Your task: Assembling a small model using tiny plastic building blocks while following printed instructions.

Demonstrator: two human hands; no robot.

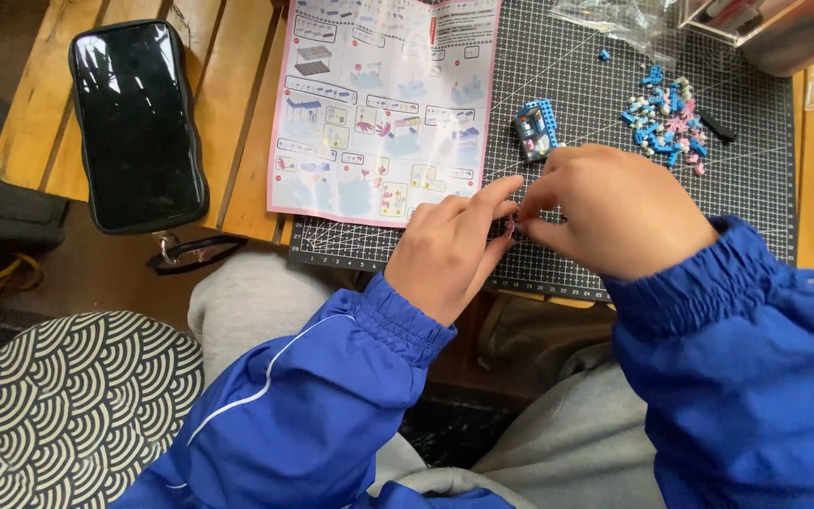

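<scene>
My left hand (456,247) and my right hand (614,209) meet fingertip to fingertip over the near edge of a dark gridded cutting mat (558,85). Between the fingers they pinch a tiny pink building piece (510,226), mostly hidden. Just beyond my hands on the mat sits a small blue and grey partly built brick model (536,127). A pile of several small blue, pink and white loose pieces (668,123) lies at the right of the mat. Both arms wear blue jacket sleeves.
A pink-edged instruction sheet (383,104) lies unfolded on the mat's left part and the slatted wooden table (237,104). A black pouch (138,123) with a strap rests at the table's left. Clear plastic bags (614,19) and a clear box (756,24) sit at the back right. A wave-patterned cushion (68,405) lies lower left.
</scene>
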